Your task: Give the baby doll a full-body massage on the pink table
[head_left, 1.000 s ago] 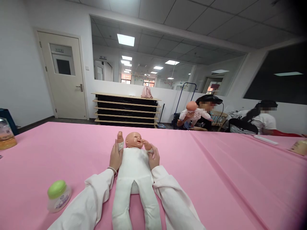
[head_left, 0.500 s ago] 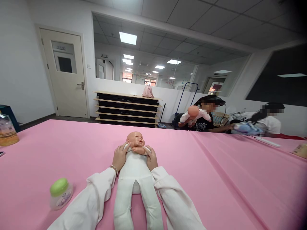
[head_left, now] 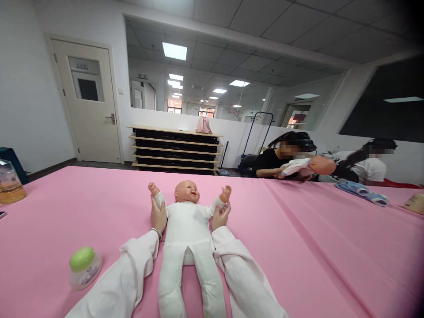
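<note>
Pink table cover (head_left: 298, 247) fills lower frame, wall to wall; everything below sits on it.

Baby doll (head_left: 187, 234) lies face-up at centre, near edge of cover, head away from the wearer, legs toward the wearer. White body suit, bare head and hands. Both doll arms raised and spread out to the sides.

L hand (head_left: 158, 216) grips doll's arm on the wearer's left, just below the doll's small hand; fingers wrapped round the sleeve, thumb side up. Bead bracelet at wrist, white sleeve behind. R hand (head_left: 221, 215) holds the other doll arm same way, fingers curled round it at the wrist. Both forearms flank doll's trunk, touching or just beside it; can't tell which.

Shelf rack (head_left: 175, 150), low, dark trays with light boards, against far wall under a big glass pane. Door (head_left: 88, 115) left of it, shut.

Two other ppl seated at far R side of table; one holds a second doll (head_left: 309, 167) lying sideways, just above the cover. Blue-white cloth (head_left: 361, 192) lies on the cover in front of the other person.

Jar w/ green lid (head_left: 84, 267) stands upright on the cover, near L sleeve, apart from it. Amber bottle (head_left: 9, 185) at far L edge, partly cut off.
</note>
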### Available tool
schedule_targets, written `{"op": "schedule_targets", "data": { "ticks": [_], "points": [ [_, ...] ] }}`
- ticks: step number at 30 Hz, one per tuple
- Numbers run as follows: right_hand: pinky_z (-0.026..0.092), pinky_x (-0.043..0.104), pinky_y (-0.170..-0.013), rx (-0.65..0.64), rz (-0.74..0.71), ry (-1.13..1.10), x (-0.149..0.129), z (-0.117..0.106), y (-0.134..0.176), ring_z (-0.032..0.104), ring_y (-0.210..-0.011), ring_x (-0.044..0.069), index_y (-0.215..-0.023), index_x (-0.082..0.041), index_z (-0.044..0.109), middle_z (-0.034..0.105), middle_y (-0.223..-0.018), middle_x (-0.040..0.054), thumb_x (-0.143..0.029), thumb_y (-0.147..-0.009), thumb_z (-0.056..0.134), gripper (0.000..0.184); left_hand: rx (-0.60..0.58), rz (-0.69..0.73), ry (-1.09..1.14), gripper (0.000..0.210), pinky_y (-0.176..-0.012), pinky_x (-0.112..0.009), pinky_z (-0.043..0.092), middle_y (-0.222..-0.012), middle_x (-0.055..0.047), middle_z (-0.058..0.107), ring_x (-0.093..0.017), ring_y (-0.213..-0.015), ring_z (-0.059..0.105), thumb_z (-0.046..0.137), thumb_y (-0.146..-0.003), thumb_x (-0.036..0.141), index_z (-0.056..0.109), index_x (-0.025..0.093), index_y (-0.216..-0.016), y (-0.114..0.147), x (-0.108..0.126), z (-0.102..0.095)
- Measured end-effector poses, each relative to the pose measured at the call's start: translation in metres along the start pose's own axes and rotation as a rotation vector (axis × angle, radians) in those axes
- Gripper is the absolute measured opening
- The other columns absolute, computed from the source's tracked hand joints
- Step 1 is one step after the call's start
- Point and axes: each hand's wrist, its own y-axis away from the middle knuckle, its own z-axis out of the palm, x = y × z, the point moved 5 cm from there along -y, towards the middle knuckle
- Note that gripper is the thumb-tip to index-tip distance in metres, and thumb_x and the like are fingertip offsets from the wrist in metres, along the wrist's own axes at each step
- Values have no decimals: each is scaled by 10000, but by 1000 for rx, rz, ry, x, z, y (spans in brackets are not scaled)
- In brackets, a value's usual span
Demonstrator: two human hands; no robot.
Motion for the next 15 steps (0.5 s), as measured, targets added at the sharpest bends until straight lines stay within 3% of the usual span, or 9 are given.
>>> {"op": "schedule_targets", "data": {
  "ticks": [2, 4, 7, 10, 15],
  "points": [
    [387, 426, -935, -75, -76, 28, -5, 8, 4, 434, -1152, 224, -1295, -204, 335, 443, -1261, 107, -268, -866, 410, 440, -64, 153, -37, 635, -974, -381, 335, -1409, -97, 289, -248, -1250, 336, 362, -858, 376, 72, 209, -1398, 3, 15, 6],
    [373, 418, -952, -294, -242, 76, -16, 23, 9, 431, -1160, 212, -1240, -251, 433, 485, -1232, 76, -208, -853, 405, 390, -148, 353, -121, 594, -953, -403, 340, -1376, -114, 340, -246, -1220, 364, 347, -863, 303, 109, 190, -1395, 8, 30, 15],
    [340, 433, -973, -547, -452, 183, -30, 39, 16, 405, -1184, 205, -1147, -310, 539, 495, -1240, 32, -153, -849, 386, 370, -274, 572, -247, 497, -917, -414, 341, -1309, -73, 437, -232, -1133, 418, 365, -838, 181, 327, 246, -1329, 18, 42, 26],
    [347, 440, -953, -556, -488, 262, -34, 40, 17, 411, -1169, 217, -1118, -319, 568, 480, -1252, 27, -182, -833, 440, 341, -351, 674, -356, 484, -874, -402, 343, -1281, -25, 469, -221, -1074, 429, 395, -805, 109, 461, 332, -1230, 25, 46, 30],
    [367, 434, -930, -544, -398, 243, -29, 38, 19, 451, -1124, 234, -1068, -303, 611, 523, -1193, 33, -196, -800, 481, 316, -385, 709, -407, 506, -864, -406, 345, -1285, -12, 467, -223, -1066, 427, 409, -790, 91, 467, 352, -1219, 27, 49, 30]
  ]
}}
